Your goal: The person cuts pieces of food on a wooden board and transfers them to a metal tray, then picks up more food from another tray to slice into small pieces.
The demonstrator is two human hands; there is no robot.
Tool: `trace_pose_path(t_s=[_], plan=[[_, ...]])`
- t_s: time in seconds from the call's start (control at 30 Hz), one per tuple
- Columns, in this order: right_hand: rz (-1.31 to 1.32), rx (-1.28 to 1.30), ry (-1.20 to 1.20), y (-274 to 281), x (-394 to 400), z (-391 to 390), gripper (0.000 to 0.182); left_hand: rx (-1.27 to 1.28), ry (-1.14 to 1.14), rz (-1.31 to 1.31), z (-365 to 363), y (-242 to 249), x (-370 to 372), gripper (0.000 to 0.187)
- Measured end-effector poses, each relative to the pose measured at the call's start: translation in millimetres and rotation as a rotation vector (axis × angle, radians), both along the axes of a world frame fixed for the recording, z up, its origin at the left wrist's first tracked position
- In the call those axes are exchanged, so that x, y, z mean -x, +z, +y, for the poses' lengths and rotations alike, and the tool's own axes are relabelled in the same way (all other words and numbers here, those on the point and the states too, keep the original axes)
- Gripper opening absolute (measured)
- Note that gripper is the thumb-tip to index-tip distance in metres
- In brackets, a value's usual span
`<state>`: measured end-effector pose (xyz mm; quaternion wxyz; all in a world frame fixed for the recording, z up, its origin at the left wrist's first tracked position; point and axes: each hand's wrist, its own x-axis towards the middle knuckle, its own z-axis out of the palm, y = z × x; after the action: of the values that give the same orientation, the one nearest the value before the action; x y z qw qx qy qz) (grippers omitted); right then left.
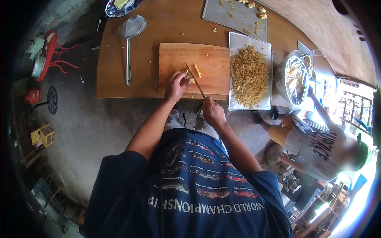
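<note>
My right hand (213, 112) is closed round the handle of a knife (195, 80), whose blade points up and left over the wooden cutting board (170, 59). At the board's near edge, my left hand (176, 86) has its fingertips pressed on a small piece of yellowish food (190, 78), just left of the blade. Another elongated piece (197, 71) lies on the board to the right of the blade. Beside the board's right edge, a white tray (252, 106) holds a heap of small chopped pieces (249, 75).
A metal ladle-like strainer (128, 59) lies left of the board. Beyond are a patterned plate (115, 12) and a grey tray (222, 20). At the right stands a plastic-covered bowl (294, 79), with a seated person (317, 146) reaching toward it.
</note>
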<state>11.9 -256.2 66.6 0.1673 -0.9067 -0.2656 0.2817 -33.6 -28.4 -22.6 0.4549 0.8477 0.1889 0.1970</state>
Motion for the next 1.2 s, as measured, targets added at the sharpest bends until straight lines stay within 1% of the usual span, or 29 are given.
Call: trace_pose_path(t_s=[0.07, 0.13, 0.2, 0.37, 0.5, 0.6, 0.67, 0.7, 0.77, 0.83, 0.9, 0.97, 1.0, 1.03, 1.1, 1.17, 1.2], plan=[[0.048, 0.049, 0.012, 7.2, 3.5, -0.1, 0.028, 0.027, 0.009, -0.025, -1.5, -4.2, -0.2, 0.032], [0.045, 0.062, 0.014, 2.7, 6.8, -1.7, 0.028, 0.056, 0.019, -0.049, -2.2, -4.9, -0.3, 0.031], [0.040, 0.074, 0.020, 3.5, 7.5, -1.7, 0.029, -0.037, 0.024, -0.096, -1.5, -7.1, -0.2, 0.031], [0.070, 0.126, 0.055, 17.8, 11.9, -3.6, 0.030, -0.068, 0.038, -0.115, -1.9, -14.9, 1.0, 0.031], [0.101, 0.153, 0.083, -9.2, 10.2, -3.1, 0.027, -0.061, 0.049, -0.073, -1.1, -14.8, 2.4, 0.030], [0.129, 0.155, 0.082, -36.6, 1.0, 16.3, 0.032, -0.040, 0.034, -0.048, -0.8, -16.1, 2.1, 0.026], [0.111, 0.181, 0.114, -64.3, -10.1, 34.4, 0.044, -0.043, 0.033, -0.065, -0.4, -14.0, -0.3, 0.025], [0.112, 0.181, 0.109, -74.5, -10.6, 38.9, 0.044, -0.046, 0.031, -0.081, -1.2, -12.6, -0.1, 0.024], [0.010, 0.119, 0.132, -86.9, -9.2, 45.5, 0.052, -0.053, 0.032, -0.067, -0.7, -11.9, 0.6, 0.023], [0.012, 0.143, 0.124, -80.8, -5.5, 29.1, 0.052, -0.060, 0.030, -0.066, 0.3, -13.8, -2.4, 0.022], [0.013, 0.172, 0.124, -73.4, 2.2, 5.8, 0.051, 0.004, 0.026, -0.063, -0.5, -18.1, 0.0, 0.019], [0.079, 0.136, 0.051, -71.2, 9.4, -15.7, 0.047, 0.016, 0.017, -0.091, 3.6, -25.0, 0.1, 0.018], [0.103, 0.116, 0.018, -51.9, 9.9, -14.9, 0.037, 0.031, 0.002, -0.109, 2.9, -27.5, 3.0, 0.018], [0.105, 0.119, 0.011, -43.7, 10.4, -13.4, 0.037, 0.035, -0.004, -0.108, 2.3, -23.6, 3.4, 0.018], [0.077, 0.128, 0.025, -29.8, 9.0, -9.4, 0.030, 0.026, 0.009, -0.085, 2.0, -20.0, 4.3, 0.018], [0.075, 0.133, 0.021, -14.2, 10.8, -5.7, 0.029, 0.028, 0.005, -0.086, 3.7, -19.7, 3.7, 0.017], [0.076, 0.138, 0.018, -7.4, 12.0, -5.1, 0.028, -0.035, 0.020, -0.089, 4.3, -19.4, 3.5, 0.018]])
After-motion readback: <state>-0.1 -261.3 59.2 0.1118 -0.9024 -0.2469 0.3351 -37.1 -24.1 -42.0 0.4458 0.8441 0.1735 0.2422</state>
